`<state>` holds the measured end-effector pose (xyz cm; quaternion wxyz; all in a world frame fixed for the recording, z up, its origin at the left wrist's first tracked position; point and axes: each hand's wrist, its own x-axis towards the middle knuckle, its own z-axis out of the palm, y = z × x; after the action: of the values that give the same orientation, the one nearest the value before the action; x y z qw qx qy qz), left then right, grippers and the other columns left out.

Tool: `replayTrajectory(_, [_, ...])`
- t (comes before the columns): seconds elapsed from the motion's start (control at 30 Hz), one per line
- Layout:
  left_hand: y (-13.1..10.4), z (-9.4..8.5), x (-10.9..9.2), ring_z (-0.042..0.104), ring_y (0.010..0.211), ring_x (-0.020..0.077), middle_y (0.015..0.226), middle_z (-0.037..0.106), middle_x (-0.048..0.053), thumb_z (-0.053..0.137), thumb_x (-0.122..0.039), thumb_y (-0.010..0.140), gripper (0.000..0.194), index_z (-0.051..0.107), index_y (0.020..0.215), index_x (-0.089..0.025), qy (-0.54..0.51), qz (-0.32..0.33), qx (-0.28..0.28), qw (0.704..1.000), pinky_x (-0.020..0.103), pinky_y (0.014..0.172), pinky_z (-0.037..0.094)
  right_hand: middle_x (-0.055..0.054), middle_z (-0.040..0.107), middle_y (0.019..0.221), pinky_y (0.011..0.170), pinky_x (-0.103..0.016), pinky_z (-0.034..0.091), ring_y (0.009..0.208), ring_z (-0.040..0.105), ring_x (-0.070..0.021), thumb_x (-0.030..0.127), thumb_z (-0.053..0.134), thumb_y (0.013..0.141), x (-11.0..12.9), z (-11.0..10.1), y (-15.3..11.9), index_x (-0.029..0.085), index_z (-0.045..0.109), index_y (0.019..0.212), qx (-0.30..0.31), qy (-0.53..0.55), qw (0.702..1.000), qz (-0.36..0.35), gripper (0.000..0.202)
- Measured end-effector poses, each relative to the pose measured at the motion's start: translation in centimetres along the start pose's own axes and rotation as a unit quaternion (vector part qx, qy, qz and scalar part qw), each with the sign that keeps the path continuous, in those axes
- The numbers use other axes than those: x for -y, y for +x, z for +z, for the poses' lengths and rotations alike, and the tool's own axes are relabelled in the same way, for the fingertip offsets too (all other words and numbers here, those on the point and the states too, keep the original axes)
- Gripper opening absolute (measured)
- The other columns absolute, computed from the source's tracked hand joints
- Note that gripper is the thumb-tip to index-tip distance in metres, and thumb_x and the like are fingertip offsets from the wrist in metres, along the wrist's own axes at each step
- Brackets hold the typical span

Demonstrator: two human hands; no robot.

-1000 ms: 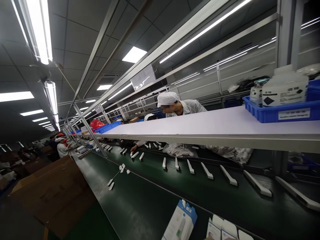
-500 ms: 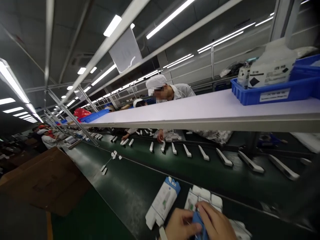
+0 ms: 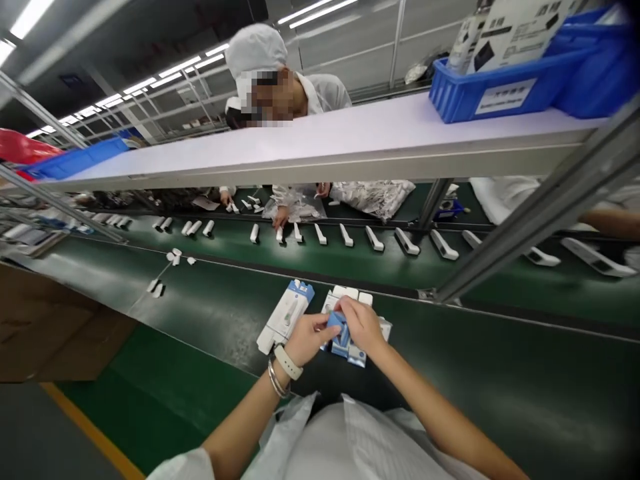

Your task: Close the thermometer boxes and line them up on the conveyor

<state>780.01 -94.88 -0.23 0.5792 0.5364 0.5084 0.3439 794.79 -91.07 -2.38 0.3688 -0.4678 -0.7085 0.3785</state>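
Both hands meet over the dark green bench, at a small blue and white box (image 3: 340,335). My left hand (image 3: 309,339), with a pale watch and bracelets at the wrist, pinches the box's left side. On its upper right edge are the closed fingers of my right hand (image 3: 361,323). Beneath and behind the hands lie white flat cartons (image 3: 364,297), partly hidden. To the left, a stack of white and blue flattened cartons (image 3: 287,313) lies slanted on the bench.
Beyond a rail, white handheld devices (image 3: 346,235) line a green belt (image 3: 230,248). A white shelf (image 3: 300,148) crosses above, bearing a blue bin (image 3: 500,87). A person in a white cap (image 3: 257,50) works opposite. Small white parts (image 3: 174,257) lie left; a metal post (image 3: 520,213) slants right.
The view has tipped downward and turned, so the arms, the lap and more of the bench show. Both hands remain at the blue box.
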Motion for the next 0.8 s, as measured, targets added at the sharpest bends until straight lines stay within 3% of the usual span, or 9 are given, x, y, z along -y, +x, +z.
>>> replayTrajectory(0.27, [-1.0,0.4,-1.6,0.049,0.070,0.0134,0.072,0.053,0.002,0.049,-0.039,0.085,0.033,0.068,0.083,-0.012,0.133,0.085,-0.010,0.987,0.025,0.067,0.040,-0.004,0.061,0.071,0.068,-0.029,0.042,0.069,0.056,-0.0174,0.038,0.030,0.088,-0.3,0.0,-0.7,0.019,0.058,0.072,-0.034,0.173,0.984,-0.015,0.038])
replayTrajectory(0.37, [-1.6,0.6,-1.7,0.048,0.069,0.0135,0.071,0.051,0.001,0.046,-0.039,0.086,0.033,0.068,0.093,-0.015,0.166,0.097,-0.027,0.981,0.024,0.065,0.039,-0.004,0.060,0.070,0.067,-0.029,0.042,0.068,0.056,-0.0173,0.038,0.032,0.088,-0.2,0.3,-1.0,0.018,0.059,0.072,-0.045,0.217,0.975,-0.016,0.037])
replayTrajectory(0.5, [-2.1,1.1,-1.5,0.049,0.071,0.0140,0.074,0.053,0.002,0.044,-0.036,0.088,0.036,0.062,0.111,-0.016,0.195,0.113,-0.067,0.972,0.025,0.065,0.039,-0.003,0.060,0.072,0.066,-0.029,0.042,0.068,0.056,-0.0170,0.036,0.031,0.088,0.2,0.7,-1.5,0.018,0.059,0.075,-0.084,0.217,0.972,-0.024,0.036])
replayTrajectory(0.63, [-2.2,0.9,-1.6,0.049,0.068,0.0132,0.076,0.053,0.002,0.043,-0.036,0.088,0.036,0.059,0.115,-0.018,0.199,0.126,-0.068,0.970,0.025,0.064,0.040,-0.004,0.062,0.076,0.067,-0.030,0.042,0.071,0.057,-0.0176,0.037,0.030,0.089,0.2,0.9,-2.0,0.019,0.060,0.079,-0.110,0.199,0.973,-0.032,0.036])
replayTrajectory(0.73, [-2.4,0.3,-1.8,0.052,0.071,0.0141,0.079,0.055,0.003,0.046,-0.038,0.086,0.034,0.062,0.110,-0.019,0.184,0.120,-0.036,0.975,0.025,0.064,0.043,-0.003,0.063,0.078,0.068,-0.029,0.043,0.073,0.058,-0.0176,0.038,0.029,0.090,0.6,1.1,-2.0,0.020,0.060,0.083,-0.094,0.178,0.979,-0.036,0.037])
replayTrajectory(0.8, [-2.6,-0.2,-1.6,0.055,0.077,0.0166,0.086,0.058,0.004,0.060,-0.042,0.077,0.041,0.059,0.112,-0.020,0.192,0.103,-0.023,0.976,0.026,0.067,0.045,-0.003,0.063,0.083,0.070,-0.029,0.043,0.076,0.059,-0.0176,0.038,0.028,0.091,1.1,1.3,-2.0,0.021,0.059,0.094,-0.047,0.132,0.990,-0.029,0.036])
